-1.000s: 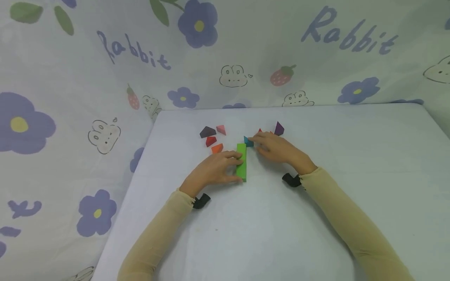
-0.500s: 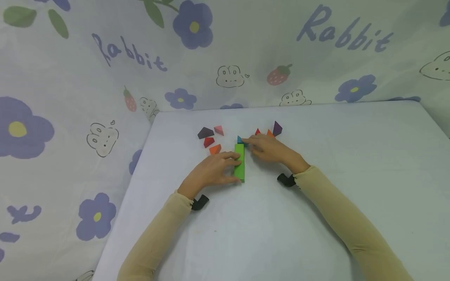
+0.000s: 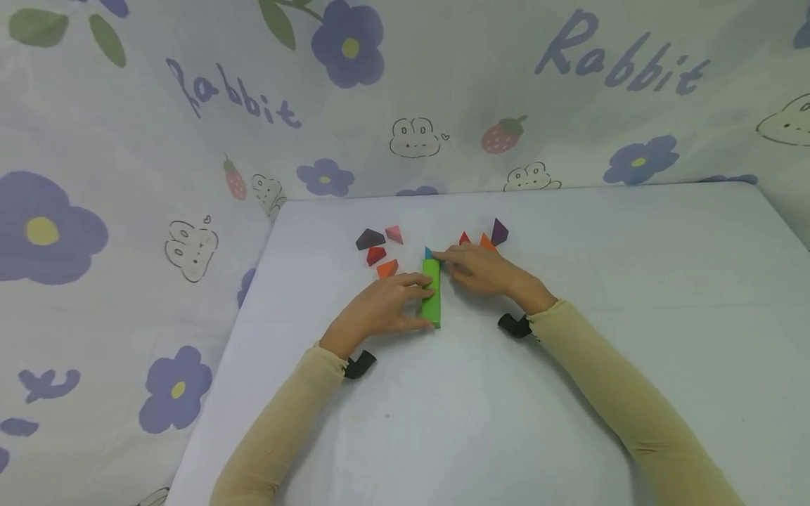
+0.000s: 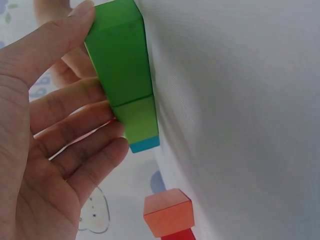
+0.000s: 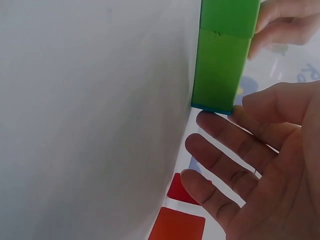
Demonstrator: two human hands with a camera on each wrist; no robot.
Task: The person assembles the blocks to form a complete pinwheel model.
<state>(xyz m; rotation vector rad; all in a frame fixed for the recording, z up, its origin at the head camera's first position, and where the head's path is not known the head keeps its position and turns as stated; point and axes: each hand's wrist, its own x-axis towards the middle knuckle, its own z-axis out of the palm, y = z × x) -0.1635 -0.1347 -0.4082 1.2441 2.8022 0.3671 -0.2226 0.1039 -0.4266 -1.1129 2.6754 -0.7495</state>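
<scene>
Two green blocks, one darker (image 4: pixel 122 60) and one lighter (image 4: pixel 138 119), lie end to end as one bar (image 3: pixel 432 309) in the head view. My left hand (image 3: pixel 380 306) holds this bar from the left, thumb at its near end and fingertips along its side and top. A small blue block (image 4: pixel 145 144) sits against the bar's far end, seen in the left wrist view. My right hand (image 3: pixel 487 270) reaches it from the right, the extended index fingertip touching it. In the right wrist view its fingers are fairly straight, and only a thin blue edge shows past the green.
Left of the bar lie a dark grey block (image 3: pixel 370 239), a pink one (image 3: pixel 394 234), a red one (image 3: pixel 376 255) and an orange one (image 3: pixel 387 268). Beyond the right hand are red (image 3: pixel 465 237), orange (image 3: pixel 487 242) and purple (image 3: pixel 499 231) blocks. Patterned cloth (image 3: pixel 354 126) hangs behind.
The right hand has moved left, sliding the blue block from beside the bar's far right corner to its far end. The left hand stays on the bar.
</scene>
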